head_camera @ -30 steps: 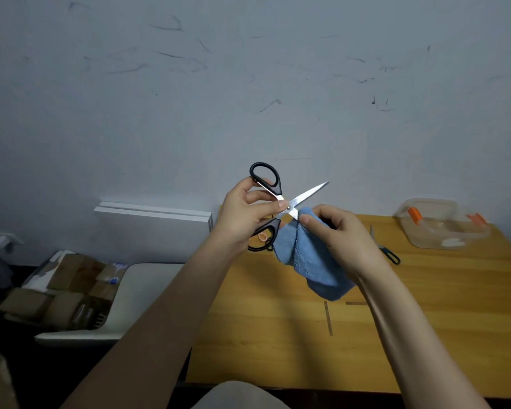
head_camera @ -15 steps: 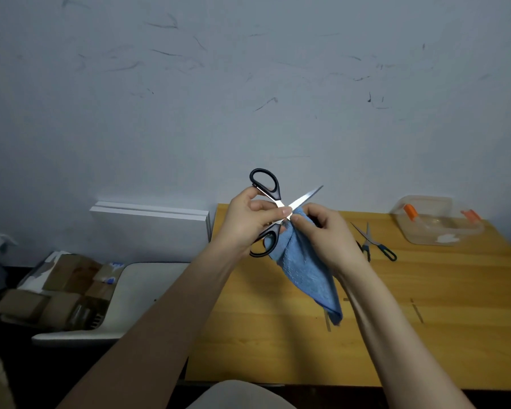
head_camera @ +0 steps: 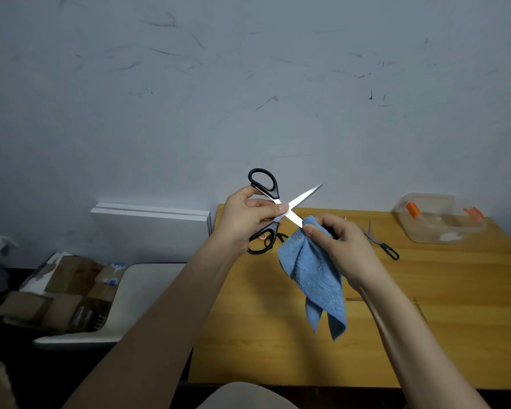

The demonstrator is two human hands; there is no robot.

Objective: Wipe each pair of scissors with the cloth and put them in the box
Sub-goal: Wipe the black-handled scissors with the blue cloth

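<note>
1. Head view: the left hand (head_camera: 244, 221) grips the black-handled steel scissors (head_camera: 304, 197) near the pivot, with thumb and fingers curled over the shanks. The blades are spread open, and the scissors are held in the air over the far left of the wooden table (head_camera: 425, 326).
2. The right hand (head_camera: 347, 247) pinches the blue terry cloth (head_camera: 313, 271) around the lower blade, whose tip is hidden in the folds. The rest of the cloth hangs down.
3. The clear plastic box with orange clasps (head_camera: 438, 224) sits at the table's far right. Its contents are hard to make out.
4. Small dark-handled scissors (head_camera: 379, 243) lie between the right hand and the box, partly hidden by the fingers.
</note>
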